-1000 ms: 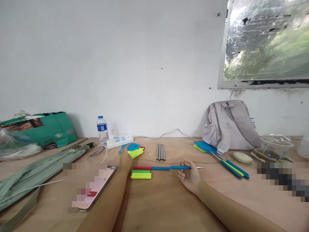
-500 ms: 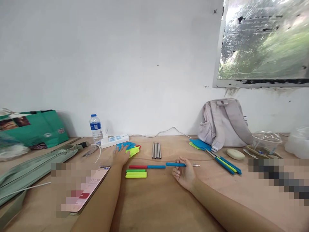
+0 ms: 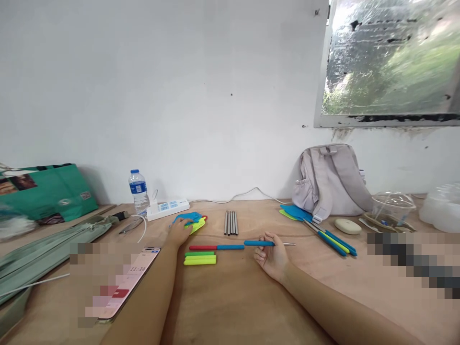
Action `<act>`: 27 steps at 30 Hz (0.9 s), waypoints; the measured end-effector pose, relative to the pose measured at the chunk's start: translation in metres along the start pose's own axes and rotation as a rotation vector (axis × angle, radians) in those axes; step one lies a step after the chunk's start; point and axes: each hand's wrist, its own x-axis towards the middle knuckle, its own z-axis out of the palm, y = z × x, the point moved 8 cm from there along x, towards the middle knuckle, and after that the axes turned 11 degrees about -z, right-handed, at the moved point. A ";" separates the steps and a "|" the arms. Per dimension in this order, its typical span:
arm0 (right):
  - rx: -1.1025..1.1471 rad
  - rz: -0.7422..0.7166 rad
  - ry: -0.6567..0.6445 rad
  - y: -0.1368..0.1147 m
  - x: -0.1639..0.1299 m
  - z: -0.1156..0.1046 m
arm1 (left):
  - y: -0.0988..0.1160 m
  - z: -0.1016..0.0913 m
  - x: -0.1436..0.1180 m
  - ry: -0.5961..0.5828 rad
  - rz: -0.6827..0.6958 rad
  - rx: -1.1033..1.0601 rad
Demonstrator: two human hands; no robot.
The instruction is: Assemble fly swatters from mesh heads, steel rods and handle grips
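Observation:
My right hand (image 3: 272, 257) rests on the wooden table (image 3: 237, 302) and grips a blue-handled metal rod (image 3: 264, 244) that lies level, its steel tip pointing right. My left hand (image 3: 178, 231) reaches forward and lies on a small stack of blue, yellow-green and red mesh pieces (image 3: 196, 221). Between my hands lie a red and a blue tube (image 3: 216, 247) end to end, with green and yellow tubes (image 3: 200, 258) just in front. Several bare steel rods (image 3: 230, 223) lie side by side farther back.
A phone (image 3: 124, 287) lies at the left beside a green cloth bag (image 3: 50, 244). A water bottle (image 3: 138, 191), a power strip (image 3: 168, 209) and a green shopping bag (image 3: 46, 191) stand near the wall. At the right are a backpack (image 3: 330, 182), assembled swatters (image 3: 323, 232), a white oval (image 3: 348, 226) and a clear container (image 3: 393, 208).
My left hand has slid forward onto the stack of mesh pieces. My right hand keeps its hold on the blue-handled rod. The view has shifted slightly.

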 end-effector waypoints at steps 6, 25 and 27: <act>-0.004 0.000 0.016 -0.001 -0.001 0.000 | 0.010 0.000 -0.006 -0.065 0.081 0.018; 0.035 0.007 0.058 0.000 0.002 -0.006 | 0.025 -0.003 -0.015 -0.105 0.258 -0.061; 0.035 -0.001 0.066 -0.001 0.002 -0.007 | 0.026 -0.002 -0.015 -0.093 0.275 -0.051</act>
